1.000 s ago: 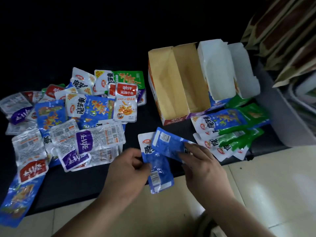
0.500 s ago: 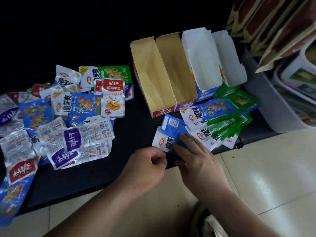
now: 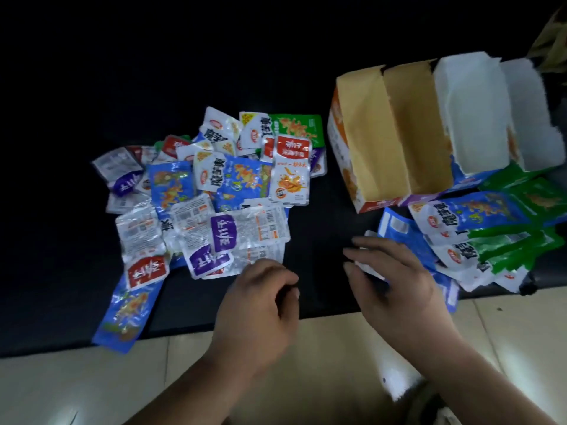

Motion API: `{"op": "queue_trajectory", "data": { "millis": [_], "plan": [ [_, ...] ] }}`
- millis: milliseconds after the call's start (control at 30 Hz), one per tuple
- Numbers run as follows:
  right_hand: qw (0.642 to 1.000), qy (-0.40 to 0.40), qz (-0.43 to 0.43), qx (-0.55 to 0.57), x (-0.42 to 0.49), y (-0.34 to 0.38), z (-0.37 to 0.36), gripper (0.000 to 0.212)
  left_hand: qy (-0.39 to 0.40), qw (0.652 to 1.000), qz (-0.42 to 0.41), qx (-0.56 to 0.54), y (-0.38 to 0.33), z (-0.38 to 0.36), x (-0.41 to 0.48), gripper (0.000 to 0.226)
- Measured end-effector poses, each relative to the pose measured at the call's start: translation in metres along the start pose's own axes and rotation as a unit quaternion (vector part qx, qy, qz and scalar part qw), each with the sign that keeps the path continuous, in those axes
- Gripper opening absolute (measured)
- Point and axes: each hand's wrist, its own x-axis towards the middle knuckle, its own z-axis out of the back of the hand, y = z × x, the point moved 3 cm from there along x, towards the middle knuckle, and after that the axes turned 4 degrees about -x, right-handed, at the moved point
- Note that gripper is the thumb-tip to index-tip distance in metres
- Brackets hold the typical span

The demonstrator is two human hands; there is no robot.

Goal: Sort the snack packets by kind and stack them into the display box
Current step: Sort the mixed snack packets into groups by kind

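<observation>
L hand (image 3: 257, 305) sat at 6 o'clock, over the near edge of the black tabletop (image 3: 319, 228). Its fingers were curled in w/ the thumb against them, nothing visible inside. R hand (image 3: 399, 289) was at 4 o'clock, spread wide. Its fingers (image 3: 368, 243) lay straight, pointing to 10 o'clock, flat on a couple of blue packets (image 3: 395, 228). The frame was too blurred to count them. Pale floor (image 3: 322, 378) filled the bottom, below both forearms.

At 8 o'clock a long blue packet (image 3: 129, 305) hung partly over the table edge. Above it, 9 to 11 o'clock, lay the loose pile (image 3: 233, 185): mixed blue, green, red- and purple-label packs, overlapping, some face down. A purple-label packet (image 3: 242, 230) lay nearest L hand. A red-label packet (image 3: 290, 170) sat on top at the pile's 3 o'clock side.

At 3 o'clock, just beside R hand, was the sorted heap (image 3: 478, 214): blue packs on top, green packets (image 3: 509, 243) fanned out beneath, touching the blue ones under the fingers.

Farthest, at 1 to 2 o'clock, stood the display box (image 3: 365, 142), 4 open-top bays side by side. The 2 L bays showed brown card and the 2 R bays (image 3: 472, 111) white lining. Its front touched the sorted heap.
</observation>
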Motion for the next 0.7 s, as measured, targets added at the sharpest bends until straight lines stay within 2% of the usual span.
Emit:
{"op": "queue_trajectory", "data": {
  "millis": [67,100,200,267,333,433,500,533,600,633,700],
  "plan": [
    [0.995,0.026,-0.028,0.092,0.01,0.024,-0.018,0.026,-0.064,0.99,-0.043,0.122,0.022,0.027,0.002,0.025],
    [0.993,0.057,-0.028,0.104,0.014,0.034,-0.03,0.034,-0.081,0.981,-0.034,0.174,0.035,0.039,0.002,0.036],
    [0.99,0.125,0.059,0.038,0.025,0.053,-0.065,0.055,-0.041,0.954,0.067,0.29,0.069,0.06,0.002,0.079],
    [0.981,0.129,0.143,-0.018,0.034,0.063,-0.083,0.068,-0.011,0.954,0.109,0.28,0.081,0.058,0.001,0.088],
    [0.969,0.145,0.187,-0.07,0.045,0.076,-0.1,0.084,0.001,0.967,0.081,0.241,0.085,0.054,0.001,0.08],
    [0.949,0.22,0.167,-0.149,0.058,0.089,-0.123,0.097,-0.015,0.989,-0.03,0.141,0.086,0.063,0.003,0.068],
    [0.942,0.254,0.129,-0.179,0.064,0.09,-0.129,0.095,-0.048,0.991,-0.038,0.119,0.094,0.077,-0.004,0.065],
    [0.94,0.261,0.118,-0.184,0.066,0.089,-0.129,0.094,-0.063,0.988,-0.009,0.143,0.098,0.085,-0.008,0.067],
    [0.93,0.295,0.1,-0.194,0.07,0.093,-0.127,0.091,-0.049,0.973,0.112,0.198,0.115,0.097,-0.018,0.079],
    [0.925,0.313,0.088,-0.198,0.071,0.097,-0.125,0.092,-0.023,0.965,0.17,0.2,0.124,0.099,-0.024,0.085],
    [0.923,0.323,0.073,-0.198,0.073,0.104,-0.121,0.095,0.0,0.967,0.205,0.152,0.134,0.102,-0.033,0.087]
  ]
}}
